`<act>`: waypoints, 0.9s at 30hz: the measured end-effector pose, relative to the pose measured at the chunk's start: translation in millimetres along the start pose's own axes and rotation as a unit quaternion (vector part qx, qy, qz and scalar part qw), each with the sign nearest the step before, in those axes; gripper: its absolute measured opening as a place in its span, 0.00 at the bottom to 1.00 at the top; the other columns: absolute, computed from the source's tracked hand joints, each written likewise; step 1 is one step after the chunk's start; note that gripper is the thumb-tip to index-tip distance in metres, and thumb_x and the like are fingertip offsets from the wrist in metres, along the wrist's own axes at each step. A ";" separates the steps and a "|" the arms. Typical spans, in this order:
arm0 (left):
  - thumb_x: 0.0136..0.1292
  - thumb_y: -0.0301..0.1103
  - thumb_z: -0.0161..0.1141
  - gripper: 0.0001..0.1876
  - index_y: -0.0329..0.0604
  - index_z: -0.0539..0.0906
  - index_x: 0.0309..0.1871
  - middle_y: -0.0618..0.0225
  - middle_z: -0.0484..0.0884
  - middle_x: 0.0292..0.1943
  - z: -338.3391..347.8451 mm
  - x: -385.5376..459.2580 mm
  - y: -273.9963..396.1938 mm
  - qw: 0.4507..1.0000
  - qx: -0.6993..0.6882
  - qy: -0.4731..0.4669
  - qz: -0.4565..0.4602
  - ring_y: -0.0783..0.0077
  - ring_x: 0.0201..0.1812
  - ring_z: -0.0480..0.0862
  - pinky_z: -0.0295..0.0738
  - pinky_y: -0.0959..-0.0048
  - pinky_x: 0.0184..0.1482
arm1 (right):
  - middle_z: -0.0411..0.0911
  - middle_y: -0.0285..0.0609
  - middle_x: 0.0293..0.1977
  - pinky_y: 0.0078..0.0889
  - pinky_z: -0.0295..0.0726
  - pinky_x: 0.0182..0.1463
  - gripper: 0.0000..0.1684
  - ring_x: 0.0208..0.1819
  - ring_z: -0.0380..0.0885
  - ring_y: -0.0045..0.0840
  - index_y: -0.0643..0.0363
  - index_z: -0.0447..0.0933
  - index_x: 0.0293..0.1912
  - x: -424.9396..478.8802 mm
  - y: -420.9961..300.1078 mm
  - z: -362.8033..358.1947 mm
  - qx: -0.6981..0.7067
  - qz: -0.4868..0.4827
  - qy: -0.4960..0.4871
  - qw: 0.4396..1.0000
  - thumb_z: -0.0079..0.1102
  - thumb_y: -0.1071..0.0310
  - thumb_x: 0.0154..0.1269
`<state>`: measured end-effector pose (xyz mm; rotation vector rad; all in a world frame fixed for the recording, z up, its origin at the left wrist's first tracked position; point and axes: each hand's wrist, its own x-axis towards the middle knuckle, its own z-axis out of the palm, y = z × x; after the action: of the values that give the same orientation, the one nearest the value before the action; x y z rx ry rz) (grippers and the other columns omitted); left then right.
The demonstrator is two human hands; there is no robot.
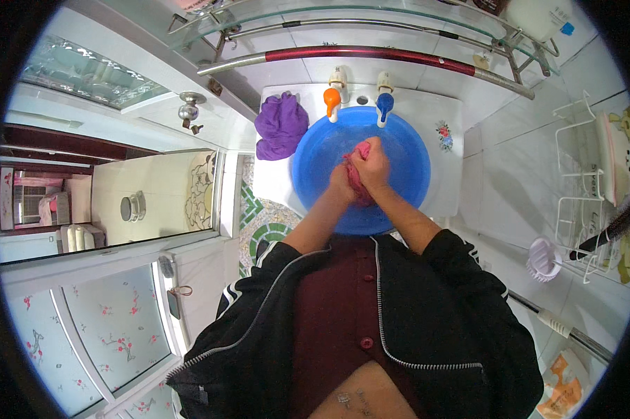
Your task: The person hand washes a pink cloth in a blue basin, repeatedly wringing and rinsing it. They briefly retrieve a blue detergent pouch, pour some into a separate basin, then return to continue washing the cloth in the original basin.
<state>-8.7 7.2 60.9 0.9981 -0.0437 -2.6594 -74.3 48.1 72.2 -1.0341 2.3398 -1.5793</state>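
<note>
A blue plastic basin [315, 201] with water in it stands in the white sink [446, 178]. Over the basin both hands grip a bunched pink cloth [354, 175]. My left hand [342, 180] is closed on the cloth's lower left side, somewhat blurred. My right hand [373, 165] is wrapped round its upper right part, and the cloth's top end shows above the thumb. Part of the cloth hangs down between the wrists. A crumpled purple cloth [282, 125] lies on the sink's left rim.
Two taps, one with an orange handle [332, 102] and one with a blue handle [384, 105], rise behind the basin. Above them run a red and silver rail [367, 52] and a glass shelf [315, 11]. A white wire rack [579, 199] hangs at the right wall.
</note>
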 end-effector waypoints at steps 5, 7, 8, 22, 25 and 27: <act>0.64 0.42 0.35 0.18 0.46 0.75 0.42 0.60 0.77 0.44 -84.2 54.9 15.6 0.966 -0.009 -0.257 0.005 0.59 0.44 0.77 0.70 0.59 0.50 | 0.72 0.44 0.27 0.39 0.73 0.33 0.12 0.29 0.74 0.37 0.55 0.70 0.30 -29.7 -44.6 -13.1 0.045 -0.035 -0.139 0.989 0.62 0.61 0.48; 0.64 0.44 0.38 0.17 0.44 0.74 0.42 0.60 0.77 0.44 -86.0 39.8 18.1 0.980 0.039 -0.191 0.029 0.58 0.44 0.76 0.71 0.59 0.48 | 0.71 0.44 0.27 0.38 0.72 0.33 0.13 0.29 0.74 0.37 0.56 0.70 0.28 -42.7 -54.5 -16.4 0.030 -0.109 -0.188 0.976 0.62 0.60 0.48; 0.64 0.44 0.38 0.17 0.44 0.74 0.42 0.60 0.77 0.43 -81.9 36.3 18.1 0.986 0.049 -0.158 0.029 0.59 0.44 0.76 0.71 0.59 0.48 | 0.71 0.45 0.25 0.39 0.71 0.30 0.14 0.26 0.72 0.39 0.56 0.70 0.24 -45.1 -56.1 -14.0 0.023 -0.113 -0.175 0.978 0.62 0.58 0.48; 0.57 0.46 0.55 0.28 0.45 0.65 0.59 0.59 0.69 0.55 -4.7 -4.9 61.5 0.851 0.488 0.096 0.168 0.63 0.54 0.70 0.63 0.67 0.55 | 0.75 0.50 0.37 0.42 0.75 0.42 0.18 0.40 0.75 0.42 0.58 0.74 0.38 26.8 88.7 -39.4 -0.411 0.084 -0.426 0.802 0.55 0.55 0.54; 0.57 0.48 0.54 0.32 0.45 0.61 0.62 0.58 0.67 0.57 -57.5 24.1 64.9 0.791 0.548 0.141 0.233 0.60 0.56 0.68 0.60 0.61 0.57 | 0.74 0.52 0.43 0.42 0.73 0.46 0.23 0.45 0.74 0.41 0.60 0.73 0.45 26.9 56.7 -31.1 -0.405 0.040 -0.420 0.811 0.56 0.54 0.53; 0.57 0.51 0.53 0.33 0.46 0.61 0.62 0.57 0.67 0.57 -86.5 28.8 56.2 0.804 0.497 0.203 0.255 0.58 0.56 0.67 0.59 0.56 0.58 | 0.74 0.53 0.43 0.41 0.73 0.48 0.26 0.47 0.73 0.41 0.62 0.72 0.46 24.2 44.9 -23.8 -0.347 0.008 -0.290 0.892 0.57 0.53 0.52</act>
<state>41.7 -48.2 -15.6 1.5137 -1.4929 -1.7695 -124.4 61.5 50.2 -1.3487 2.4361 -0.2794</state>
